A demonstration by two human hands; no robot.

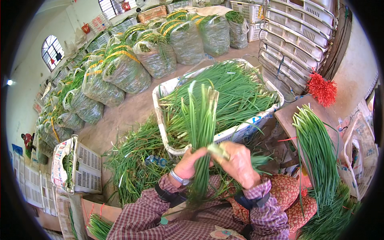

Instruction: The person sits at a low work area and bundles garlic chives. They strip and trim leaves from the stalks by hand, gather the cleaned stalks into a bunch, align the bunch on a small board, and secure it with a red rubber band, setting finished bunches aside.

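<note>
A bundle of green chives (201, 126) stands upright in front of me, its pale stem ends at the top. My left hand (190, 165) is wrapped around the lower part of that bundle. Close beside it on the right, my right hand (238, 165) is curled around a few pale stalks (219, 151), which are blurred. Green leaf tips stick out behind this hand. Just beyond both hands sits a white plastic crate (237, 136) heaped with loose chives (228, 87).
Loose greens (135, 168) pile on the floor left of the crate. At right, a board (288, 120) bears a larger chive bundle (318, 156), near red ties (322, 88). Stuffed plastic bags (127, 73) line the floor behind; stacked crates (295, 45) rise back right. A person (27, 141) is far left.
</note>
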